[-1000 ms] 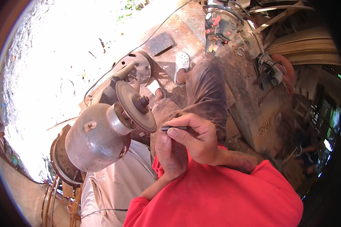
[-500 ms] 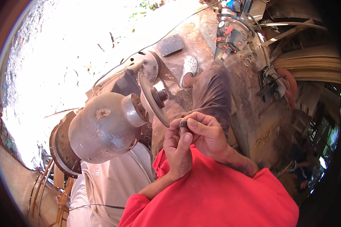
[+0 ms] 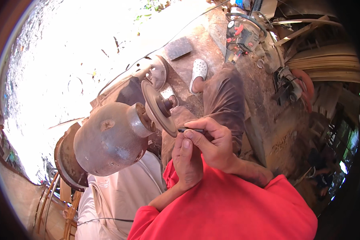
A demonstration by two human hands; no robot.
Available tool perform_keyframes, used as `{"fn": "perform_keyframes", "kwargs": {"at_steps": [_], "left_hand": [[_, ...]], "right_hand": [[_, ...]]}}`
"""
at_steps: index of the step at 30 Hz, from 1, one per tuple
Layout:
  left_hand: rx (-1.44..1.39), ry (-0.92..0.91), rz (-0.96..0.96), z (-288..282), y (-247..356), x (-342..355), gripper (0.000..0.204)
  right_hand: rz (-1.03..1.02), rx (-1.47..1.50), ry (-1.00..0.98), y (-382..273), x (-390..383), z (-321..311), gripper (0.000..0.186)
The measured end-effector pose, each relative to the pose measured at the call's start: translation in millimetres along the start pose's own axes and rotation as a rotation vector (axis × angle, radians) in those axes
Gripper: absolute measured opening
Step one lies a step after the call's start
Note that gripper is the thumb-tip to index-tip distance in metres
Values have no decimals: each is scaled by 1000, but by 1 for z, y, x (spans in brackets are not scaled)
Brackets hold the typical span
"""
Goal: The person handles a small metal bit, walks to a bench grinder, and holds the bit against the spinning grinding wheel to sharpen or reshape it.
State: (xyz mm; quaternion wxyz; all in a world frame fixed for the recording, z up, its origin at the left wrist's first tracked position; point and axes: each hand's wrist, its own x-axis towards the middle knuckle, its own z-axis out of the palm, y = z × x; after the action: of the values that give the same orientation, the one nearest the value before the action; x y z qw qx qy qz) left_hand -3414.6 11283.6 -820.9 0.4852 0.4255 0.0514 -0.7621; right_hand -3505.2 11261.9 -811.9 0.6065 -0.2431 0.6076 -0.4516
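Note:
Beside the lower right edge of a thin round disc (image 3: 153, 107), my right hand (image 3: 216, 142) pinches a small narrow dark piece (image 3: 183, 129) between thumb and fingers. The piece lies roughly level, its left end at the disc's rim; whether they touch I cannot tell. My left hand (image 3: 188, 162) is closed just below, thumb up, its fingertips against the underside of the piece and partly behind my right thumb. The disc sits on a short shaft (image 3: 165, 106) coming out of a rounded grey metal housing (image 3: 108, 136).
A rusty round plate (image 3: 68, 156) stands at the housing's far left. Pale cloth (image 3: 120, 196) hangs below it. Farther off lie a dark flat block (image 3: 178, 48), a chainsaw-like machine (image 3: 242, 36), another tool with an orange guard (image 3: 302, 86) and stacked wooden strips (image 3: 326, 62). A cable (image 3: 168, 42) crosses the ground.
The dark piece has turned to lie level and moved left to the disc's rim. My right hand has shifted left and over it, while my left fingertips have dropped slightly beneath.

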Motion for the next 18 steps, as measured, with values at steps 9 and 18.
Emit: {"fn": "perform_keyframes", "kwargs": {"at_steps": [9, 18], "left_hand": [[49, 3, -18, 0, 1, -2, 27], [29, -33, -32, -3, 2, -1, 30]], "right_hand": [[-86, -107, -30, 2, 0, -1, 16], [-154, -192, -12, -2, 2, -1, 15]]}}
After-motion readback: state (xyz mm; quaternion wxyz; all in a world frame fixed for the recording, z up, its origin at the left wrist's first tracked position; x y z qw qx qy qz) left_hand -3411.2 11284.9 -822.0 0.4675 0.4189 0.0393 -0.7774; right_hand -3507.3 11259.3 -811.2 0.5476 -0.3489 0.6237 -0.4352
